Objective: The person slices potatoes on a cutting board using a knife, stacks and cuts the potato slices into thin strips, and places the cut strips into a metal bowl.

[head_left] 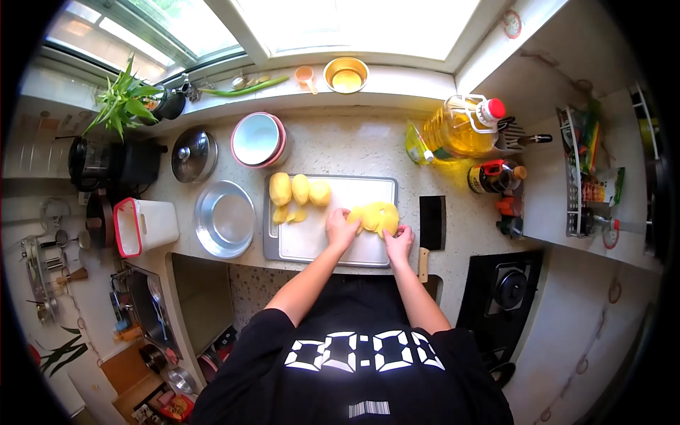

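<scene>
On the white cutting board [319, 242] with a grey rim lies a fanned pile of yellow potato slices [377, 214]. My left hand [341, 228] pinches at the pile's left edge, its fingertips partly hidden against the slices. At the lower right edge of the same pile, the fingers of my right hand [399, 242] are closed on slices. Several peeled potato pieces [300, 190] sit at the board's upper left, with a few small cut pieces [289, 214] just below them. Right of the board is a cleaver with a dark blade [432, 222] and a wooden handle [423, 265].
A metal basin [225, 218], stacked bowls [256, 139] and a pot lid [193, 154] stand left of the board. An oil jug [457, 131] and a dark sauce bottle [489, 176] are at the back right. A gas stove [501, 290] lies to the right.
</scene>
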{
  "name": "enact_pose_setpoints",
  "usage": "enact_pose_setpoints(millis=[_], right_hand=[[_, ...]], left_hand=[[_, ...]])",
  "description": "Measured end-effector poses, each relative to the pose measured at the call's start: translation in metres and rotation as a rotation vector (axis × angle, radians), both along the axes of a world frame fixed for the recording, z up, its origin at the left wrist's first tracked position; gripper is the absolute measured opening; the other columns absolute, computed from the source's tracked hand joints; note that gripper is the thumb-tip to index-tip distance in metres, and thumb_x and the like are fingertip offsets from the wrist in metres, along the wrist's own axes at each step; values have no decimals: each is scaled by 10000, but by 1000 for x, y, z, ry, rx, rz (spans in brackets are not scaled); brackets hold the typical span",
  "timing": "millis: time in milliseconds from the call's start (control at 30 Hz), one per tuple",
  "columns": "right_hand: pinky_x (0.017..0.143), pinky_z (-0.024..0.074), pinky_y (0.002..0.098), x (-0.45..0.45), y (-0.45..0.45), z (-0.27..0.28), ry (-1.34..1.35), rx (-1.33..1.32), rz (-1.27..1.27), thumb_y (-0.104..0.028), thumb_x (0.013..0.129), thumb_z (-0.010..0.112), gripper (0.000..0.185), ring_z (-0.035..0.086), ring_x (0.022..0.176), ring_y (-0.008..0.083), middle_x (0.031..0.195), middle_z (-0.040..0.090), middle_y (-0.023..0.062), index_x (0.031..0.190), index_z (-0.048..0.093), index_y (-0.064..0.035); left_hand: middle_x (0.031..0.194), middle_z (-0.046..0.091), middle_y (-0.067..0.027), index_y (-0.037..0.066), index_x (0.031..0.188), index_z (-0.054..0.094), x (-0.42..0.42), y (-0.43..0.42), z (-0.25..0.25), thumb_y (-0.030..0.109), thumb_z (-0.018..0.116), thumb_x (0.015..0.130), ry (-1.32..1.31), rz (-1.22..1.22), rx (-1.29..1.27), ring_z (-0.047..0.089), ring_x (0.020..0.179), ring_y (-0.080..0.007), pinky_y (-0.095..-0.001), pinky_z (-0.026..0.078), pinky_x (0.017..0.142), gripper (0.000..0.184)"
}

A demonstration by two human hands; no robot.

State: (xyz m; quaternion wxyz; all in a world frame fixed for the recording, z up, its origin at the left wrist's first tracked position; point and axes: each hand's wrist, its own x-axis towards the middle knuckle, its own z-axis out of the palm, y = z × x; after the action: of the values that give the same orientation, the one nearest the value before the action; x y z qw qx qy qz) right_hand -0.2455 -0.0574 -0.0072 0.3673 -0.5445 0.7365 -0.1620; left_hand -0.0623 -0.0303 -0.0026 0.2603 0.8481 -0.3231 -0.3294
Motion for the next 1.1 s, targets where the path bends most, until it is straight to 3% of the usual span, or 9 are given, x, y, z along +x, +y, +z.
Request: enact_pose_setpoints(millis=[100,333,433,533,667,800,900,1000,1100], right_hand=[[923,487,429,7,-3,2,-15,-45,3,-254,770,825,448,590,1050,346,1074,608,177,1061,582,-14],[712,528,326,17,4,-8,-134,-139,-46,-118,792,813,292,612,725,162,826,652,45,975,600,-40],[676,514,277,21,0,-6,-285,-166,41,-96,805,803,255,570,691,98,803,630,16,960,610,-37],[832,542,389,34,-7,-1,-281,9,127,-179,814,795,304,695,919,283,957,704,156,1016,639,-13],[728,541,325,52,-8,3,-146,-126,211,-126,779,819,288,617,732,179,851,644,65,975,627,-39],[914,514,421,59,-4,15,54,-352,291,-182,738,842,452,615,1005,313,1096,608,156,1111,632,-36],[1006,473,456,59,-6,24,157,-322,272,-233,733,843,569,570,1131,372,1214,561,183,1220,620,-42],[1028,465,459,55,-8,14,126,-259,258,-268,743,833,618,564,1152,390,1232,553,189,1274,607,-45],[1030,469,458,51,-6,9,82,-209,237,-279,746,827,634,569,1162,395,1232,561,203,1279,596,-26]], left_hand=[[936,657,-87,64,984,664,3,4,-10,305,826,743,-234,-79,-135,649,903,-260,-393,527,839,377],[960,724,-85,60,1044,689,18,9,2,201,808,781,149,-26,-88,697,897,-235,-357,549,832,321],[1018,742,-87,46,1112,695,32,18,5,147,783,822,294,41,-53,706,933,-201,-328,549,851,319],[1063,744,-91,52,1166,695,45,21,3,124,761,849,368,71,-62,704,969,-193,-322,542,877,332],[1090,748,-108,50,1179,701,55,28,-14,113,740,869,497,64,-140,710,969,-197,-334,547,882,318],[1085,708,-57,4,1182,676,52,18,12,58,715,910,803,122,-106,664,893,-125,-267,550,789,280],[1086,734,-109,-3,1244,661,37,11,7,106,681,943,794,149,-154,696,839,-144,-306,567,727,320],[1099,708,-130,-5,1321,620,28,4,1,107,664,938,600,51,-125,694,911,-207,-337,563,795,402],[1116,667,-163,-12,1365,589,22,8,-3,133,678,903,-30,-183,-250,662,997,-286,-376,534,903,492]])
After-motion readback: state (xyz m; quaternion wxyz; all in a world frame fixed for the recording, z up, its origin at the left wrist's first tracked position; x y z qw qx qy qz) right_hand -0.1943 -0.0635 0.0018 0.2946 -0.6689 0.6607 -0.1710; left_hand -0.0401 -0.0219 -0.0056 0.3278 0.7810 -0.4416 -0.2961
